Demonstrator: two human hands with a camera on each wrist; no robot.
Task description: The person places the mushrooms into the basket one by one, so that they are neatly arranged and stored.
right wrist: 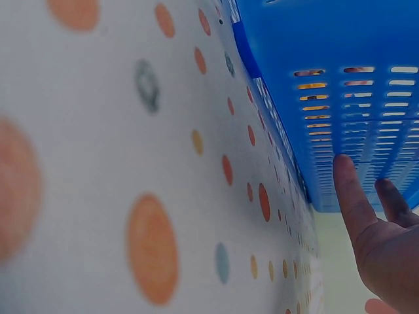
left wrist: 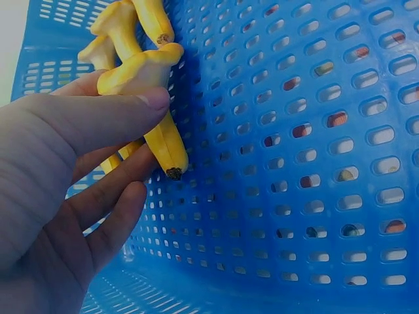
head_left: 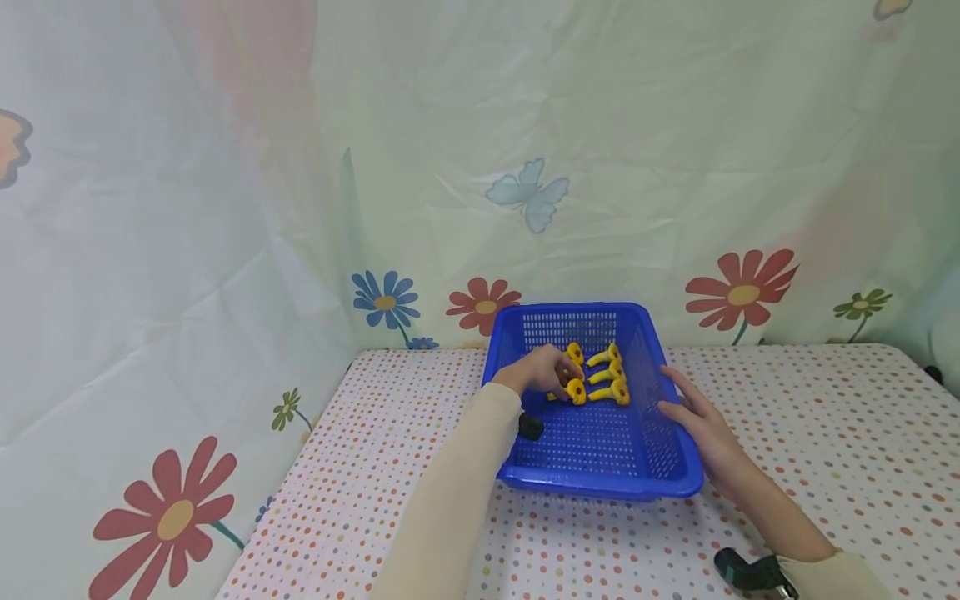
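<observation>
Inside a blue plastic basket (head_left: 585,482), my left hand (head_left: 542,371) pinches a yellow trumpet-shaped mushroom (left wrist: 167,147) between thumb and fingers. The left wrist view shows its flared cap by the thumb and its dark stem end pointing down. More yellow mushrooms (left wrist: 116,27) lie just beyond the hand, partly covered by it. To the right, within the basket, a column of 3 mushrooms (head_left: 611,392) lies with stems pointing left. My right hand (head_left: 701,429) rests against the basket's right side from outside, its fingers (right wrist: 353,196) extended along the slotted wall.
The basket stands on a table (head_left: 420,433) with a dotted cover. Behind and to the left hangs a curtain (head_left: 420,208) printed with flowers and a butterfly. Dark wrist devices (head_left: 750,573) are worn at both wrists.
</observation>
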